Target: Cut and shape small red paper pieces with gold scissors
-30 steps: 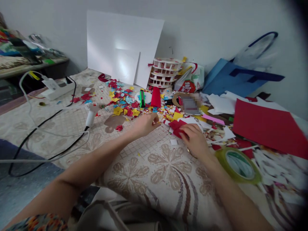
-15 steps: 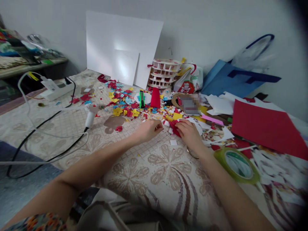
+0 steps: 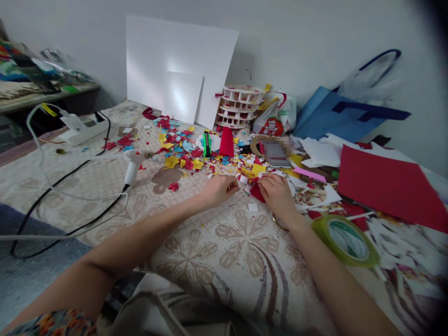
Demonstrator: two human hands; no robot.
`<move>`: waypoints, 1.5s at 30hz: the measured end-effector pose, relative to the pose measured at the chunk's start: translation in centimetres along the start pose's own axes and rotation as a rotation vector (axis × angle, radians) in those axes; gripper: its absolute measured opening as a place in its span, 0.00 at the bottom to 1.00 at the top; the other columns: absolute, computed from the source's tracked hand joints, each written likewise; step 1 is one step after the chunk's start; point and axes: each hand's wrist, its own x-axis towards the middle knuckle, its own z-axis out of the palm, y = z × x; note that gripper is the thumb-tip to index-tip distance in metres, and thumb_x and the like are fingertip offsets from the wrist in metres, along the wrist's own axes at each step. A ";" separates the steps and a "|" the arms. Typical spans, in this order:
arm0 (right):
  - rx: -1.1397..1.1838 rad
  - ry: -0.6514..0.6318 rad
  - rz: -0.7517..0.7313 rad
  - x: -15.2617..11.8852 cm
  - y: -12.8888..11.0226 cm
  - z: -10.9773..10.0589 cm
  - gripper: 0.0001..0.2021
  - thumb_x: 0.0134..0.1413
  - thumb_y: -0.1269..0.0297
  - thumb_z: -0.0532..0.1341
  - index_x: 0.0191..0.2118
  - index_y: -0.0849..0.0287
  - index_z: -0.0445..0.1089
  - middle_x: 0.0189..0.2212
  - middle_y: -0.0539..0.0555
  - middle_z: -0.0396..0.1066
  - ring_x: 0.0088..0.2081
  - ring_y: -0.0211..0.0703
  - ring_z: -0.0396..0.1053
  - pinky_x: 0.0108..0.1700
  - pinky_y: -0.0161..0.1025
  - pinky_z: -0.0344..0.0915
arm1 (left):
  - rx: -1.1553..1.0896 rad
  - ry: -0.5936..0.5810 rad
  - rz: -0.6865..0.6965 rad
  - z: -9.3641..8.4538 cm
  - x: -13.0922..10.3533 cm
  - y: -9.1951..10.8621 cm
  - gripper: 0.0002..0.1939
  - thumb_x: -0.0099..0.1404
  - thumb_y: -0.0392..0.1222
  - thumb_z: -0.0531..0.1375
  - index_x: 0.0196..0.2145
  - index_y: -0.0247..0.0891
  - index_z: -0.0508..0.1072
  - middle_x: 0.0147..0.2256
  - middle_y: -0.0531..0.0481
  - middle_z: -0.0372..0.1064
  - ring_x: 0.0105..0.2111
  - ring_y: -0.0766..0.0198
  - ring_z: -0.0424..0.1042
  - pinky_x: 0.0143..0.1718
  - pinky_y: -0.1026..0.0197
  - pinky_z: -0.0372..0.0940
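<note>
My right hand (image 3: 277, 193) is closed, its fingertips pinching a dark red piece (image 3: 257, 192), paper or felt, just above the tabletop. Part of that piece is hidden behind the fingers. To its left, my left hand (image 3: 220, 190) rests on its side near the tablecloth, thumb and fingers curled together. Whatever is between those fingertips is too small or hidden to make out. A small white paper square (image 3: 252, 207) lies below the red piece, and a gold-coloured ring (image 3: 280, 222) shows beside my right wrist.
Cut paper flowers (image 3: 171, 162) and scraps cover the middle. A white glue gun (image 3: 132, 168) with its cable is at left, near a power strip (image 3: 86, 133). Tape roll (image 3: 345, 240), red sheet (image 3: 388, 186), phone (image 3: 277, 154) and green-black cutter (image 3: 207, 144) also lie around. Behind stands a tiered white model (image 3: 240, 107).
The red piece at my right fingertips has shifted and now shows a flatter, more angular shape. My left hand stays almost where it was.
</note>
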 end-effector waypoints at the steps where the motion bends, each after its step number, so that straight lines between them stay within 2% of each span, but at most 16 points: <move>1: 0.024 0.054 0.053 0.0 -0.2 -0.3 0.09 0.56 0.71 0.52 0.34 0.59 0.70 0.34 0.58 0.73 0.45 0.51 0.64 0.46 0.46 0.58 | -0.045 0.005 -0.011 0.0 0.0 0.0 0.04 0.58 0.37 0.55 0.29 0.36 0.69 0.27 0.50 0.70 0.26 0.68 0.67 0.28 0.66 0.58; 3: 0.099 0.141 0.169 -0.2 -0.6 -0.9 0.07 0.55 0.70 0.53 0.33 0.59 0.69 0.31 0.56 0.72 0.39 0.48 0.66 0.41 0.43 0.62 | -0.201 0.002 -0.047 0.2 -0.1 0.1 0.06 0.58 0.38 0.55 0.35 0.36 0.68 0.28 0.49 0.71 0.25 0.68 0.69 0.28 0.66 0.60; 5: 0.203 0.177 0.239 -0.7 -1.2 -1.4 0.07 0.55 0.69 0.53 0.35 0.58 0.68 0.30 0.55 0.71 0.33 0.44 0.68 0.36 0.40 0.64 | -0.433 -0.034 -0.080 0.5 -0.2 0.3 0.15 0.59 0.39 0.56 0.45 0.36 0.63 0.30 0.49 0.72 0.25 0.67 0.71 0.27 0.66 0.62; 8: 0.294 0.179 0.146 -1.7 -2.5 -2.0 0.09 0.57 0.69 0.52 0.40 0.57 0.68 0.37 0.55 0.73 0.38 0.43 0.70 0.41 0.40 0.66 | -0.799 -0.122 -0.078 1.0 -0.5 1.0 0.27 0.58 0.39 0.59 0.54 0.38 0.55 0.32 0.47 0.72 0.28 0.65 0.73 0.28 0.64 0.65; 10: 0.281 0.175 0.070 -2.2 -3.4 -2.2 0.10 0.58 0.69 0.52 0.42 0.56 0.68 0.40 0.56 0.72 0.42 0.44 0.70 0.45 0.41 0.66 | -0.973 -0.136 -0.055 1.4 -0.6 1.5 0.27 0.55 0.38 0.61 0.52 0.36 0.58 0.34 0.45 0.72 0.32 0.63 0.73 0.34 0.61 0.67; 12: 0.293 0.173 0.037 -2.4 -4.3 -2.6 0.12 0.57 0.70 0.52 0.44 0.55 0.68 0.44 0.56 0.71 0.44 0.45 0.69 0.48 0.43 0.65 | -1.061 -0.087 -0.042 1.7 -0.7 1.8 0.20 0.53 0.37 0.63 0.44 0.33 0.65 0.34 0.45 0.72 0.35 0.63 0.73 0.40 0.59 0.66; 15: 0.421 0.218 0.106 -2.0 -5.4 -3.3 0.14 0.56 0.71 0.54 0.47 0.54 0.66 0.51 0.57 0.66 0.51 0.47 0.64 0.53 0.48 0.62 | -1.082 0.029 -0.050 1.8 -0.8 2.1 0.13 0.53 0.38 0.63 0.36 0.32 0.69 0.34 0.45 0.71 0.35 0.65 0.72 0.42 0.60 0.64; 18: 0.747 0.259 0.331 -1.7 -5.9 -3.6 0.17 0.54 0.67 0.56 0.51 0.53 0.62 0.53 0.58 0.62 0.51 0.48 0.64 0.49 0.47 0.65 | -1.042 0.065 -0.039 1.7 -0.8 2.2 0.12 0.53 0.37 0.63 0.36 0.33 0.70 0.34 0.47 0.71 0.34 0.66 0.71 0.40 0.62 0.64; 21: 1.102 0.169 0.518 -1.8 -6.0 -3.3 0.13 0.56 0.61 0.55 0.48 0.53 0.63 0.45 0.56 0.68 0.43 0.44 0.68 0.41 0.42 0.68 | -1.000 0.039 -0.016 1.6 -1.0 2.3 0.11 0.53 0.37 0.63 0.35 0.32 0.71 0.34 0.47 0.70 0.33 0.66 0.71 0.38 0.62 0.65; 23: 1.178 0.158 0.609 -1.9 -6.0 -2.9 0.10 0.56 0.59 0.56 0.42 0.54 0.68 0.38 0.53 0.71 0.40 0.43 0.69 0.40 0.40 0.66 | -0.981 0.013 -0.012 1.5 -1.1 2.5 0.11 0.53 0.39 0.63 0.35 0.32 0.71 0.34 0.46 0.71 0.32 0.66 0.71 0.38 0.62 0.65; 25: 1.164 0.211 0.672 -2.0 -6.0 -2.6 0.09 0.54 0.58 0.58 0.37 0.55 0.71 0.33 0.52 0.72 0.38 0.42 0.68 0.41 0.39 0.64 | -0.944 0.025 -0.011 1.4 -1.1 2.5 0.10 0.54 0.40 0.62 0.33 0.32 0.72 0.32 0.46 0.71 0.32 0.66 0.70 0.36 0.62 0.64; 28: 1.141 0.254 0.699 -2.1 -6.0 -2.4 0.08 0.52 0.58 0.60 0.35 0.55 0.72 0.29 0.50 0.71 0.35 0.41 0.67 0.40 0.38 0.63 | -0.899 0.101 -0.007 1.2 -0.9 2.5 0.09 0.54 0.42 0.63 0.28 0.32 0.73 0.30 0.47 0.69 0.31 0.67 0.68 0.35 0.64 0.63; 32: 1.166 0.246 0.665 -2.0 -6.1 -2.4 0.07 0.51 0.59 0.61 0.35 0.55 0.72 0.30 0.50 0.71 0.34 0.40 0.67 0.39 0.37 0.63 | -1.052 0.107 -0.088 1.4 -0.8 2.5 0.11 0.51 0.42 0.66 0.26 0.31 0.70 0.27 0.50 0.67 0.27 0.70 0.66 0.31 0.65 0.61; 35: 1.181 0.223 0.631 -2.0 -6.4 -2.4 0.06 0.50 0.61 0.62 0.35 0.55 0.71 0.33 0.50 0.70 0.35 0.39 0.67 0.39 0.37 0.63 | -1.142 0.130 -0.151 1.7 -0.9 2.7 0.14 0.50 0.43 0.66 0.28 0.31 0.67 0.25 0.52 0.66 0.26 0.71 0.66 0.29 0.66 0.61; 40: 1.152 0.204 0.554 -1.9 -6.9 -2.5 0.06 0.48 0.63 0.63 0.34 0.56 0.69 0.33 0.50 0.68 0.35 0.38 0.66 0.39 0.36 0.63 | -1.155 0.183 -0.133 1.8 -1.1 3.1 0.16 0.51 0.40 0.66 0.33 0.34 0.63 0.27 0.54 0.65 0.25 0.73 0.66 0.28 0.68 0.61; 45: 1.154 0.176 0.626 -2.1 -6.9 -2.1 0.06 0.49 0.63 0.63 0.32 0.57 0.67 0.28 0.49 0.67 0.30 0.36 0.64 0.33 0.34 0.61 | -1.143 0.154 -0.111 1.8 -1.2 3.2 0.17 0.52 0.40 0.65 0.37 0.34 0.63 0.26 0.53 0.66 0.26 0.71 0.67 0.29 0.67 0.61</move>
